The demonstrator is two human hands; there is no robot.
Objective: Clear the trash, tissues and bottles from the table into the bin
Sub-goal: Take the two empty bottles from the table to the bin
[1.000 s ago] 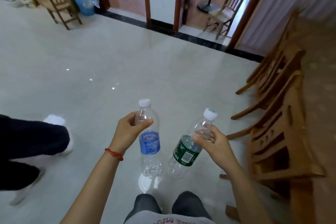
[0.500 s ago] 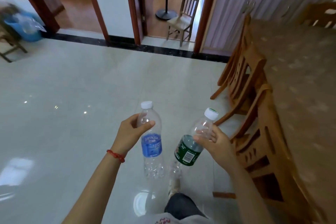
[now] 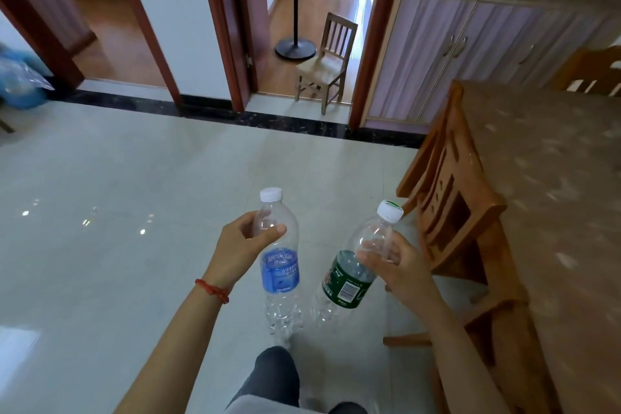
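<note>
My left hand (image 3: 240,250) grips a clear plastic bottle with a blue label (image 3: 280,270) near its neck, white cap up. My right hand (image 3: 398,267) holds a second clear bottle with a green label (image 3: 347,281), tilted with its white cap pointing up and right. Both bottles look empty and hang over the pale tiled floor in front of me. The blue bin with a clear plastic liner (image 3: 18,82) is at the far left edge, partly cut off. The table with a patterned brown cloth (image 3: 551,198) stretches along the right.
Wooden chairs (image 3: 453,212) stand tucked along the table's left side. A small wooden chair (image 3: 324,62) and a floor-lamp base (image 3: 295,50) sit in the doorway ahead. A cabinet (image 3: 470,54) lines the back right wall. My legs show at the bottom.
The view has swung right: the bin slid to the far left edge, and the table and cabinet came further into view. Both hands keep their bottles in the same grip.
</note>
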